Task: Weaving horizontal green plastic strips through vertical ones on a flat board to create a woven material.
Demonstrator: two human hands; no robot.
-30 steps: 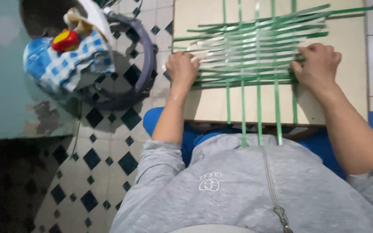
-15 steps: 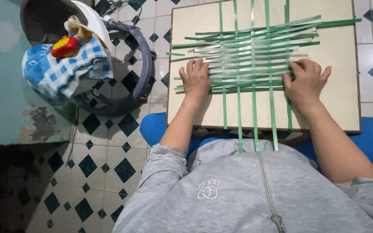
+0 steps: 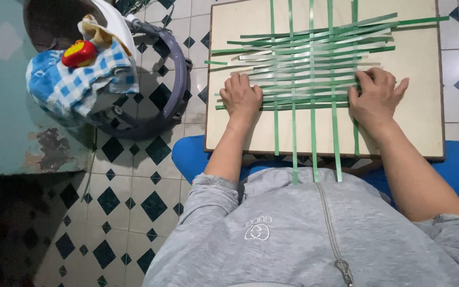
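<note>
Tiled floor (image 3: 134, 212) in white with dark diamonds runs under everything, and a pale board (image 3: 415, 127) rests across the person's lap over blue trousers, serving as a small counter.

From the head view, the woven mat of green strips (image 3: 309, 69) lies flat near the middle of that board, its crosswise strips packed close and five lengthwise strips hanging off the near edge toward the grey sweatshirt (image 3: 304, 234). The left hand (image 3: 240, 97) presses on the mat's left margin with its fingers curled down over the strip ends, grasping nothing. The right hand (image 3: 375, 95) lies spread on the right margin, fingers fanned over the strips, likewise holding nothing, only pinning them.

To the left stands a round walker frame (image 3: 171, 79) carrying a blue checked cloth (image 3: 81, 85) with a small red and yellow toy (image 3: 79, 53) on top.

The likely risk is the weave slackening: the strips look smooth and springy, so uneven pressure from either hand could let a crosswise strip slide out of line or pop loose at its free end. The board may also tip on the lap, since it seems only to rest there.
</note>
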